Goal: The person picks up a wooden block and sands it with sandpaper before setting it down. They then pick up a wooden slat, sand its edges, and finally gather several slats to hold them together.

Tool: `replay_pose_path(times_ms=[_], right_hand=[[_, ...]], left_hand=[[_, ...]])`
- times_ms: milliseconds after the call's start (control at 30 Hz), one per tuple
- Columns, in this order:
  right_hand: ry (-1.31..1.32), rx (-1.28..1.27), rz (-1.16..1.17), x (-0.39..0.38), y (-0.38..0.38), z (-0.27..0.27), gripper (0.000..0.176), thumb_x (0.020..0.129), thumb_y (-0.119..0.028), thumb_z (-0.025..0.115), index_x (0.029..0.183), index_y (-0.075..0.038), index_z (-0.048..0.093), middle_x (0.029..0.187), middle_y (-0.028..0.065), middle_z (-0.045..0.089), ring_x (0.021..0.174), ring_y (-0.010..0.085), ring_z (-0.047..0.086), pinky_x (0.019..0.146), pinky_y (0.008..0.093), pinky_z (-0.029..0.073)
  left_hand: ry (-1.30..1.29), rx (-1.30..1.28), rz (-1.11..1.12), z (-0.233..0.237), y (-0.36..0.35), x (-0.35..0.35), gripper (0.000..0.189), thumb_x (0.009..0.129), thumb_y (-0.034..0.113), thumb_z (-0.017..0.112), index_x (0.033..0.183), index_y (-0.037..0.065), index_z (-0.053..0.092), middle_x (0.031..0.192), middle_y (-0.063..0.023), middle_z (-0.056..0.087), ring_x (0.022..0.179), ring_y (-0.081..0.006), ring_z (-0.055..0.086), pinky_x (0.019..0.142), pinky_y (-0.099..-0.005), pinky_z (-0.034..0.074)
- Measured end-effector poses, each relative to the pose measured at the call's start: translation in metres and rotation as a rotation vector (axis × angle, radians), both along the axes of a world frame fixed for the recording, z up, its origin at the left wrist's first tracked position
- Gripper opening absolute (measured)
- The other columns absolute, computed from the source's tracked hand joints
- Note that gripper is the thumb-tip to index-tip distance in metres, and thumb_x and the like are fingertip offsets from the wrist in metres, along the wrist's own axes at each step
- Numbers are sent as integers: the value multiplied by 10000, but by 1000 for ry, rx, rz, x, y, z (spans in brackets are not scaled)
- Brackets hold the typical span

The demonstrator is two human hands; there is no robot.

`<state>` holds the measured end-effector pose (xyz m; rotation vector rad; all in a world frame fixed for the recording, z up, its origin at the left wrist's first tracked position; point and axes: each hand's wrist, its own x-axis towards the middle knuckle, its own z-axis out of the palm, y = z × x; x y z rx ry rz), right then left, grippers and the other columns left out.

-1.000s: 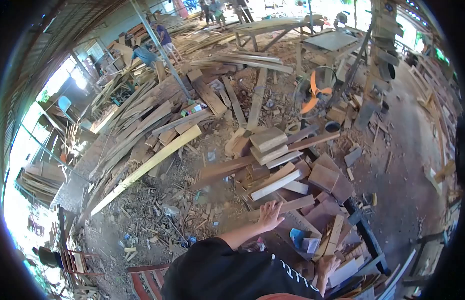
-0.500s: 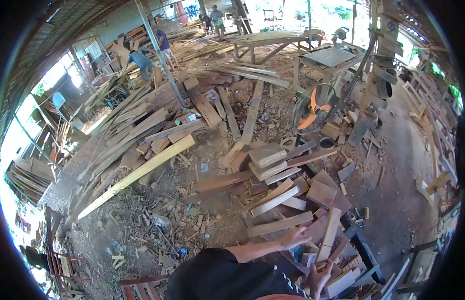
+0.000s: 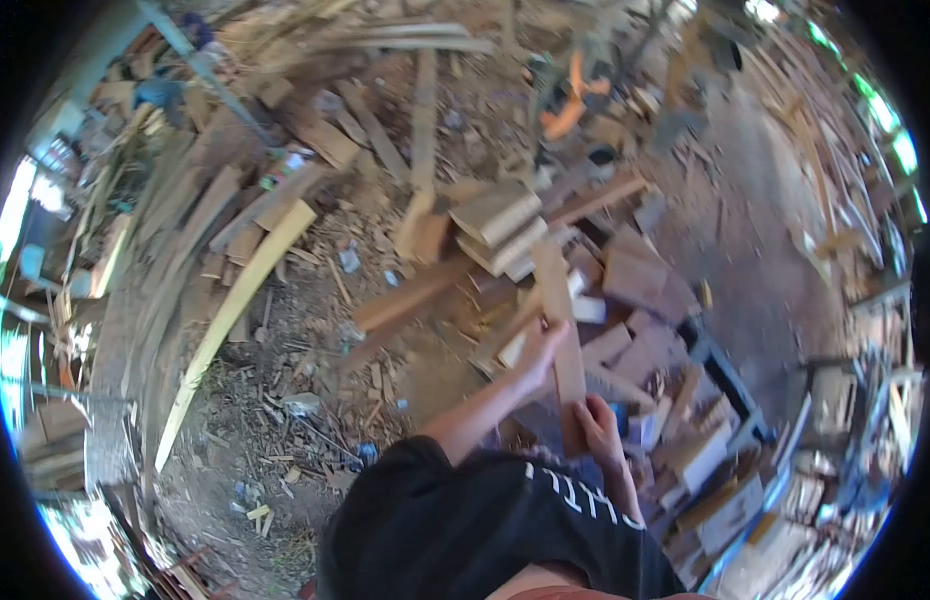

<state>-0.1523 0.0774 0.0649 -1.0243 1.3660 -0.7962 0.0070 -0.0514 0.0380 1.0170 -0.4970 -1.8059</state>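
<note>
A flat wooden board [image 3: 556,285] stands out in front of my chest, its far end over the pile of cut wood. My left hand [image 3: 543,352] is closed on the board's left edge, near its middle. Lower down, my right hand [image 3: 601,428] grips the right edge close to the near end, thumb on the face. Beyond the board lie stacked thick wood blocks [image 3: 497,215]. To its right is a heap of brown offcuts [image 3: 645,345]. Motion blurs the picture somewhat.
A fan with orange blades [image 3: 577,100] stands ahead. Long planks [image 3: 195,240] and a pale yellow plank [image 3: 235,320] lie on the left. Wood scraps litter the ground [image 3: 315,400]. A dark metal frame [image 3: 725,380] borders the offcuts on the right.
My left hand, previously open and apart from the board, now holds it. The board has moved left and nearer the middle, with my right hand still on it. My view has tilted downward.
</note>
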Motion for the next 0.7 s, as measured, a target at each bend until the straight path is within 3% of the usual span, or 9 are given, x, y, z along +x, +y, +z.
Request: replay_pose_path(times_ms=[233,333,367,400,467,500,567,633,700], right_hand=[[-182,34,-131,34,0,-33,265,1033,-214,554,1168,11,591,1005,18,646,933,86,571,853,261,460],[-89,-30,-171,47,-3,-40,285,1005,-218,599,1182,6,591,987,49,652,912,104,583,803,263,477],[89,-16,-147,53,-5,-32,302,984,-217,624,1193,-2,592,978,77,654,888,129,600,771,277,492],[267,0,-123,59,-7,-24,323,963,-217,650,1203,-9,592,969,106,657,863,154,618,740,291,507],[261,-82,-59,73,-11,-9,356,950,-227,662,1227,-16,588,970,129,660,839,183,632,725,311,519],[258,-165,9,80,-13,0,390,936,-237,673,1250,-23,585,971,153,662,816,211,646,711,332,530],[234,-224,58,85,-21,15,397,951,-237,653,1284,-34,578,992,155,671,808,232,665,727,353,541],[63,-161,273,85,-23,17,402,955,-220,644,1307,-42,571,981,149,663,811,227,666,724,353,542],[79,-150,276,82,-17,7,380,957,-206,640,1299,-53,581,968,138,655,814,223,666,723,354,542]], left_hand=[[-37,-88,-93,-3,-5,36,340,955,181,651,1244,98,492,1043,-13,613,949,-123,621,810,-331,535],[76,130,-95,-1,0,42,391,953,272,663,1252,121,462,1118,-26,589,969,-131,598,840,-335,507],[72,129,-99,-10,-3,41,391,953,272,663,1252,121,462,1118,-26,589,969,-131,598,840,-335,507],[37,145,-27,-18,-6,39,407,938,305,681,1231,127,461,1095,-29,584,959,-135,591,816,-345,509],[-56,169,44,-19,-10,43,484,889,414,726,1183,135,461,994,-24,550,938,-143,565,787,-365,506],[-83,163,49,-25,-21,49,505,877,475,721,1145,142,453,891,-12,516,758,-115,556,652,-305,520],[-87,139,-55,-15,-37,72,510,891,521,682,1111,151,408,819,-6,500,557,-73,484,456,-225,457],[-147,84,-31,5,-56,81,506,905,541,648,1090,168,360,776,-2,487,449,-44,406,342,-173,360],[-268,30,-88,1,-83,103,514,904,558,639,1093,175,352,798,-12,499,507,-73,485,374,-199,404]])
